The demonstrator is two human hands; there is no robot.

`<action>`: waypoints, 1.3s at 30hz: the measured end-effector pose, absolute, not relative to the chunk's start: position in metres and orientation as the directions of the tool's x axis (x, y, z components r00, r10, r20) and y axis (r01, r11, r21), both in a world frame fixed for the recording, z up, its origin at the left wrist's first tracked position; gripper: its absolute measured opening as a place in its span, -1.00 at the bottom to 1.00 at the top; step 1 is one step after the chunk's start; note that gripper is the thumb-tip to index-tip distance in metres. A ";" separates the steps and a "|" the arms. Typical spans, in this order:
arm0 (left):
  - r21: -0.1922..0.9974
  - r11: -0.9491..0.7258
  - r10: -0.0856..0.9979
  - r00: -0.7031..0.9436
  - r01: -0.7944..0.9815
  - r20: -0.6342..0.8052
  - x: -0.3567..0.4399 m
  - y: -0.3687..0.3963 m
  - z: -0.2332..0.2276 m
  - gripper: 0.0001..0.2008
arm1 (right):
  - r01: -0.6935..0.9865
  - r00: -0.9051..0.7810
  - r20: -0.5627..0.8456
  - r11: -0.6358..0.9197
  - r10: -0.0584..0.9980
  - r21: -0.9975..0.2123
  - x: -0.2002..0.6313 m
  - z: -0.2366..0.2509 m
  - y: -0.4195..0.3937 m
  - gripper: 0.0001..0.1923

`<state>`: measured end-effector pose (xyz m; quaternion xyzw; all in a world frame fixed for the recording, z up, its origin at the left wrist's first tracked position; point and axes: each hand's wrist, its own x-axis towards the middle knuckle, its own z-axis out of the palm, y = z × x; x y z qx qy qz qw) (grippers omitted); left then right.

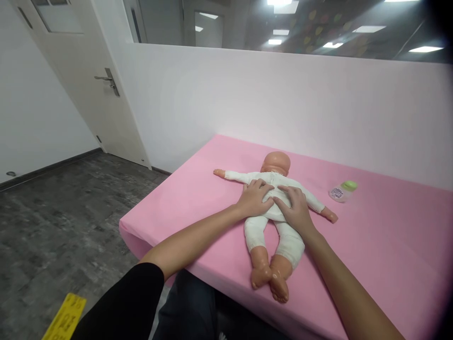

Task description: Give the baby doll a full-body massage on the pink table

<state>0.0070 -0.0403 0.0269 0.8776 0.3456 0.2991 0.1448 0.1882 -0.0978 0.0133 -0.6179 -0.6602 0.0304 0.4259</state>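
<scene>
A baby doll [276, 213] with a white cloth body lies on the pink-covered table, its bald head at the far end and its feet towards me. Both its arms are spread out sideways. My left hand [255, 198] rests on the left side of the doll's trunk, fingers stretched out. On the right side of the trunk lies my right hand [294, 208], its fingers also extended. The two thumbs come close together near the middle. Neither hand grips anything.
A small clear bottle with a green cap [343, 191] lies on the pink table cover [382, 236] to the right. Behind the table stands a white wall [283, 99] with a window above. At the left are a door [81, 71] and dark floor. A yellow strip [65, 318] shows at lower left.
</scene>
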 end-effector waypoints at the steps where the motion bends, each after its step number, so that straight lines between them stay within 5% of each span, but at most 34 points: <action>1: 0.462 -0.720 0.693 0.582 0.518 0.427 0.007 -0.040 0.027 -0.61 | 0.789 0.127 0.524 0.235 0.842 -0.569 0.188 0.013 -0.098 -0.57; 39: 0.362 -0.680 0.726 0.513 0.638 0.459 0.018 -0.057 0.030 -0.64 | 0.787 0.095 0.568 0.287 0.817 -0.545 0.199 -0.002 -0.087 -0.60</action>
